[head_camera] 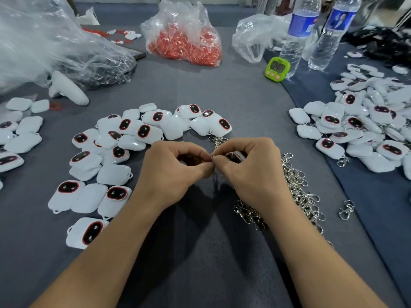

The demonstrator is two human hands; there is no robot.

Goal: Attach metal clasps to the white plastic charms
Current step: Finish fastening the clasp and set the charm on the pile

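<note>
Silver metal of one clasp [212, 155] shows where my two hands meet above the desk [200, 252]. My left hand [175, 167] pinches the clasp with thumb and forefinger. My right hand [251, 170] grips a white charm [234, 156] under curled fingers, touching the clasp. The heap of clasps [298, 192] lies just beside my right wrist. Loose charms [124, 138] lie near my left hand, and another pile of charms [367, 123] is well apart, to the right.

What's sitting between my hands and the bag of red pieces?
Head view: an arc of white charms, then bare grey cloth up to the bag.
</note>
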